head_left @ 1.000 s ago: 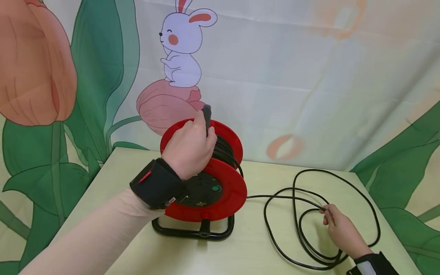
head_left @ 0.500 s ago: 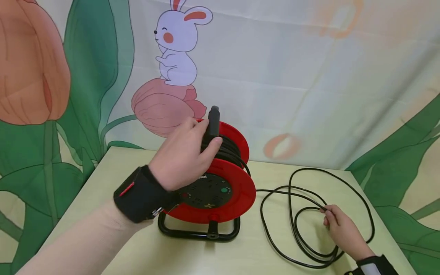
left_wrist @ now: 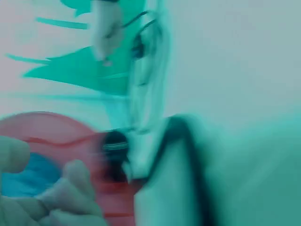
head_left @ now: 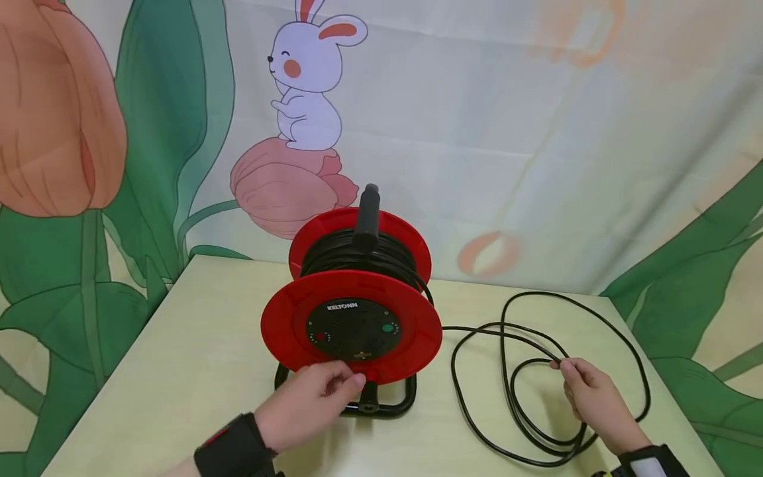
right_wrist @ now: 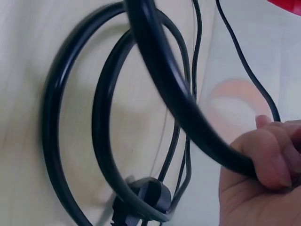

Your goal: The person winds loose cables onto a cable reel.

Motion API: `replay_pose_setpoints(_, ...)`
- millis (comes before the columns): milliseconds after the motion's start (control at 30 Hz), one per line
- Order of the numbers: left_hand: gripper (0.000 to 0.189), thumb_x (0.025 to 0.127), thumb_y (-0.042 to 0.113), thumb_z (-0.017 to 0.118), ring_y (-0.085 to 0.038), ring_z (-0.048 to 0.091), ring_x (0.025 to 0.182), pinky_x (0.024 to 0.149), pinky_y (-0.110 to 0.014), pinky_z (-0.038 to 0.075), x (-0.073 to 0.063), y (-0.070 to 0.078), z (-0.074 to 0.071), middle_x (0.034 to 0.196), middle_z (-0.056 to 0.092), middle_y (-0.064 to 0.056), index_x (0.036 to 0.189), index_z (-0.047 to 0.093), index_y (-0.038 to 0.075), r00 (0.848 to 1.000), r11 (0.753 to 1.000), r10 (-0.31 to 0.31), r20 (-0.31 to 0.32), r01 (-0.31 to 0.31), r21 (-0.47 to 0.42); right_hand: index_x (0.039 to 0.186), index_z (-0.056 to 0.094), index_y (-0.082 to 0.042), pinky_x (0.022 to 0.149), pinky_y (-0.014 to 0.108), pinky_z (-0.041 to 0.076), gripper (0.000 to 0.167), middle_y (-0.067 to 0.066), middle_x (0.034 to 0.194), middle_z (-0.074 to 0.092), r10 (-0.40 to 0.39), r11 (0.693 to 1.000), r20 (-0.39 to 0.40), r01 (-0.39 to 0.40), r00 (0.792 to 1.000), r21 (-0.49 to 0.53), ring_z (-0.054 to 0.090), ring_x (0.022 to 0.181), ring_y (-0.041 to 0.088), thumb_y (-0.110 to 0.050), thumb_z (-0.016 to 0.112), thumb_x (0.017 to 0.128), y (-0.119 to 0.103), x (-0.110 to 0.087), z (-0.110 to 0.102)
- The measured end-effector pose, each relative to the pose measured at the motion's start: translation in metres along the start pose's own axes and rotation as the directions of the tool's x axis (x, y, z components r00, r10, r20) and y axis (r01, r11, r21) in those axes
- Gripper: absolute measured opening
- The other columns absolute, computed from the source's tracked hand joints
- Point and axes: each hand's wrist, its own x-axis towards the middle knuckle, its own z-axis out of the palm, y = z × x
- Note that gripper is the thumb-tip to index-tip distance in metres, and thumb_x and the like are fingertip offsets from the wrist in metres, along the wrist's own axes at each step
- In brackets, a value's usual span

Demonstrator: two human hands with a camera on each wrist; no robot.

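Observation:
A red cable reel with a dark socket panel stands on the table, black cable wound between its two discs. My left hand is by the reel's front lower edge, fingers loosely bent and holding nothing. Just right of its fingertips is the black crank knob. In the blurred left wrist view, the fingers are spread apart before the red disc. My right hand pinches the loose black cable between thumb and fingers. The right wrist view shows the fingers curled round the cable.
Loose loops of cable lie on the pale table right of the reel. Among them is a dark plug. The reel has a black carrying handle on top and a tubular stand below. A printed cloth hangs behind.
My left hand has let go of the reel's top handle and come down to beside the crank knob. The reel has shifted slightly right in view. My right hand keeps its hold on the cable.

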Motion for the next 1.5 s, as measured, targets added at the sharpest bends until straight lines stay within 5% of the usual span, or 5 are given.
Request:
replay_pose_setpoints(233, 0.059, 0.097, 0.06, 0.04, -0.017, 0.047, 0.054, 0.053, -0.031, 0.036, 0.021, -0.052, 0.037, 0.065, 0.055, -0.004, 0.084, 0.06, 0.005, 0.966, 0.964, -0.185, 0.182, 0.214, -0.155, 0.119, 0.056, -0.001, 0.05, 0.032, 0.036, 0.055, 0.003, 0.067, 0.04, -0.099, 0.982, -0.065, 0.087, 0.993, -0.168, 0.038, 0.055, 0.015, -0.05, 0.035, 0.102, 0.006, -0.001, 0.0)
replay_pose_setpoints(533, 0.057, 0.097, 0.056, 0.044, -0.013, 0.048, 0.054, 0.049, -0.024, 0.039, 0.034, -0.047, 0.054, 0.071, 0.063, -0.004, 0.097, 0.064, 0.003, 0.951, 0.849, -0.201, 0.236, 0.289, -0.443, 0.114, 0.055, -0.001, 0.054, 0.03, 0.035, 0.048, 0.004, 0.07, 0.041, -0.128, 0.97, -0.073, 0.109, 0.989, -0.215, 0.039, 0.06, 0.014, -0.043, 0.034, 0.104, 0.004, -0.006, -0.001)
replay_pose_setpoints(700, 0.051, 0.099, 0.051, 0.045, -0.012, 0.048, 0.055, 0.05, -0.023, 0.039, 0.034, -0.047, 0.057, 0.07, 0.059, -0.003, 0.096, 0.062, 0.003, 0.955, 0.821, -0.208, 0.209, 0.287, -0.494, 0.113, 0.057, -0.004, 0.062, 0.03, 0.038, 0.048, 0.014, 0.093, 0.056, -0.17, 0.934, -0.12, 0.122, 0.978, -0.335, 0.047, 0.074, 0.018, -0.043, 0.03, 0.105, 0.003, -0.008, -0.008)
replay_pose_setpoints(1133, 0.049, 0.098, 0.051, 0.046, -0.013, 0.047, 0.057, 0.052, -0.025, 0.038, 0.021, -0.065, 0.042, 0.07, 0.056, -0.003, 0.096, 0.058, 0.003, 0.961, 0.825, -0.219, 0.167, 0.274, -0.494, 0.114, 0.056, -0.005, 0.059, 0.032, 0.037, 0.048, 0.011, 0.087, 0.051, -0.152, 0.924, -0.161, 0.082, 0.975, -0.373, 0.044, 0.072, 0.02, -0.043, 0.028, 0.105, 0.008, -0.007, -0.022)
replay_pose_setpoints(1500, 0.052, 0.095, 0.055, 0.051, -0.013, 0.045, 0.056, 0.052, -0.026, 0.037, 0.006, -0.076, 0.019, 0.065, 0.051, -0.001, 0.088, 0.059, 0.004, 0.955, 0.835, -0.283, 0.089, 0.291, -0.466, 0.106, 0.063, -0.007, 0.074, 0.036, 0.045, 0.04, 0.011, 0.106, 0.066, -0.255, 0.883, -0.177, 0.154, 0.951, -0.444, 0.057, 0.097, 0.023, -0.037, 0.036, 0.105, 0.012, 0.003, -0.014)
